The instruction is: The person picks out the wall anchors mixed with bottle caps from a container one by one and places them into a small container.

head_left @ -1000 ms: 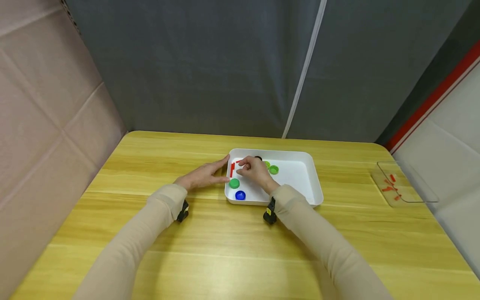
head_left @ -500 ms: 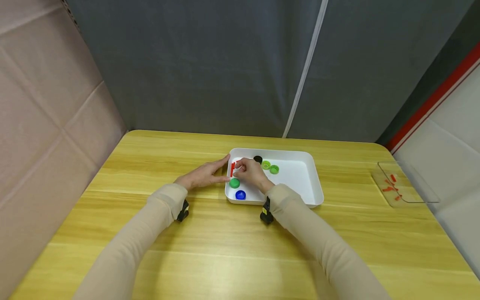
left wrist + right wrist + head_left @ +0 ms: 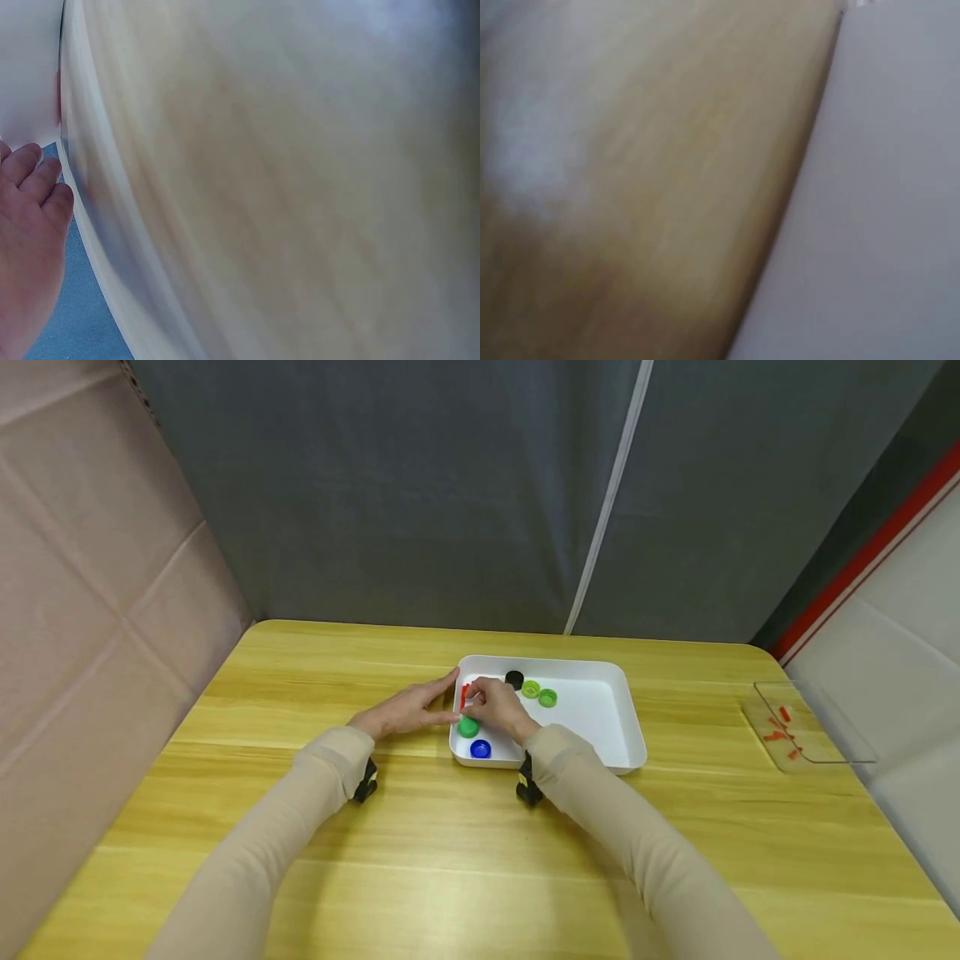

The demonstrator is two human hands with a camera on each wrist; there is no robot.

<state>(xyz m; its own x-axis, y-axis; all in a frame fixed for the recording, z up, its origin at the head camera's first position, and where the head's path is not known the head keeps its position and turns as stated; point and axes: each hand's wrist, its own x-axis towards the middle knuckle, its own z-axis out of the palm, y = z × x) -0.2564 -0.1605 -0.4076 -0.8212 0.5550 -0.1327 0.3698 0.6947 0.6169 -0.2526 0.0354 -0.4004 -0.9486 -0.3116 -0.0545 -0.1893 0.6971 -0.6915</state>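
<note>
A shallow white tray [image 3: 592, 722] lies on the wooden table. My left hand [image 3: 408, 708] is spread against its left end, index finger and thumb touching the rim. In the left wrist view part of the left hand [image 3: 30, 240] shows at the left edge. Inside the tray, my right hand [image 3: 498, 706] has curled fingers, with index and thumb at the red strips [image 3: 463, 695] along the left wall; whether it pinches one is hidden. A green cap [image 3: 468, 727] sits just below the thumb, with a blue cap [image 3: 481, 749] nearer me. The right wrist view shows no hand.
A black cap [image 3: 514, 680] and two light green caps [image 3: 531, 689] lie behind and right of the right hand. At the table's right side stands a clear box [image 3: 813, 760] with several red pieces [image 3: 776, 737]. A dark grey curtain [image 3: 420, 510] hangs behind the table.
My right hand has moved left inside the tray, its index finger and thumb reaching the red strips and uncovering the black cap. The left hand has stayed at the tray's left end.
</note>
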